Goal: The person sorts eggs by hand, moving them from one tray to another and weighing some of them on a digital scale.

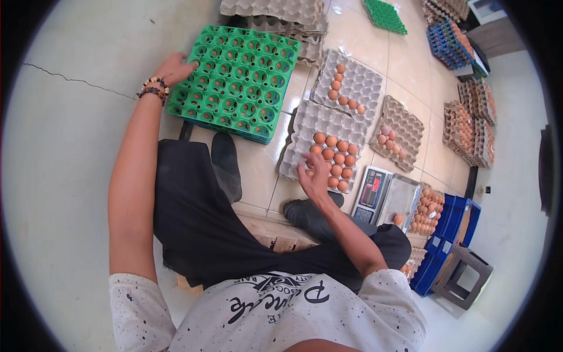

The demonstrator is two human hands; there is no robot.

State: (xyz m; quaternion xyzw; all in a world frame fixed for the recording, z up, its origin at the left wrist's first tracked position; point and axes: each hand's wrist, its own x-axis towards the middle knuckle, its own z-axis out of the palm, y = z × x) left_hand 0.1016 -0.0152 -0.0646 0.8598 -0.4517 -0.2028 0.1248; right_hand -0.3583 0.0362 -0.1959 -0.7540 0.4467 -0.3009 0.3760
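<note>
My left hand (174, 69), with beaded bracelets at the wrist, rests at the left edge of a green plastic egg tray (228, 79), its fingers on the rim. Eggs and blue plastic show through the holes of this tray, which tops a stack. My right hand (315, 174) is over a grey pulp egg tray (299, 132), beside rows of brown eggs (338, 158); its fingers are curled and partly hide some eggs, and whether it holds one cannot be told. Behind that tray, another pulp tray (369, 83) bears several eggs in an L-shaped line.
A digital scale (371, 193) with one egg (398, 219) on its metal pan stands at the right, near a third pulp tray (402, 123). Stacked egg trays (459, 127), blue crates (444, 246) and a stool (466, 277) line the right side. Empty pulp trays (272, 11) are piled behind.
</note>
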